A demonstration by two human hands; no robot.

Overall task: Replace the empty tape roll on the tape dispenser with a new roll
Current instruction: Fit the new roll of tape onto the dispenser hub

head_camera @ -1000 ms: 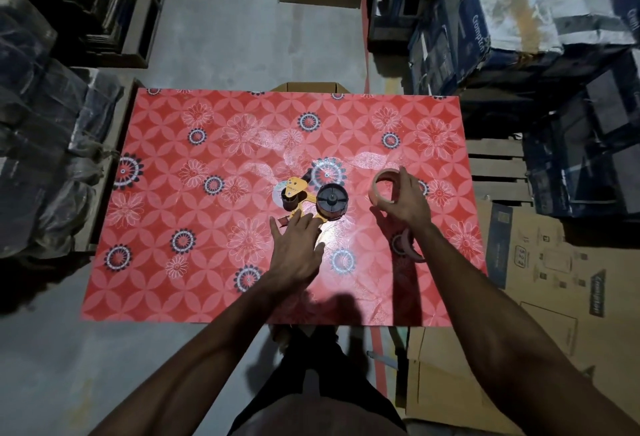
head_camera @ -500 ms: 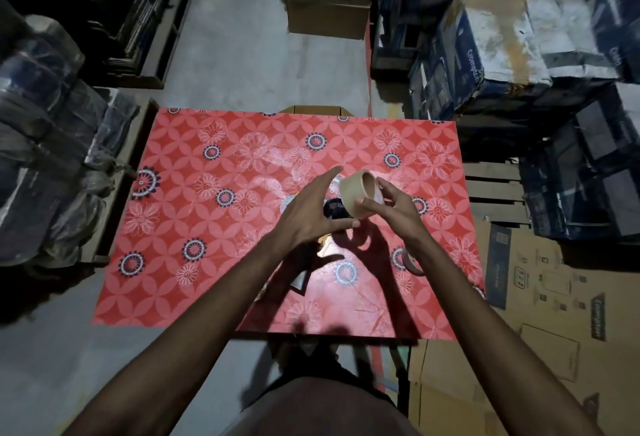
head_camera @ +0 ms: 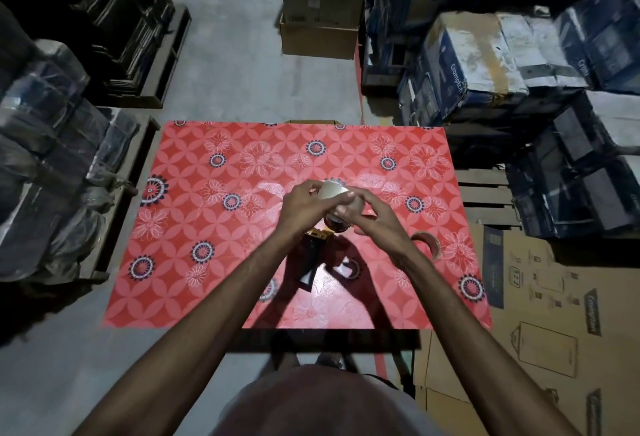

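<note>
Both my hands hold a pale tan tape roll (head_camera: 333,190) above the middle of the red flower-patterned table (head_camera: 194,214). My left hand (head_camera: 300,206) pinches its left side and my right hand (head_camera: 374,218) grips its right side. Just under the hands lies the tape dispenser (head_camera: 316,235), with its yellow body, dark round hub and black handle partly showing; the rest is hidden by my fingers. A second, brownish roll (head_camera: 428,242) lies on the table to the right of my right wrist.
Stacked blue cartons (head_camera: 485,65) and a wooden pallet (head_camera: 485,193) stand to the right. Flattened cardboard (head_camera: 540,314) lies at the right front. Wrapped bundles (head_camera: 45,165) line the left, and brown boxes (head_camera: 318,13) stand beyond the table.
My right hand lifted the tan roll off the table and brought it over the dispenser. My left hand left the dispenser and came up to grip the roll too.
</note>
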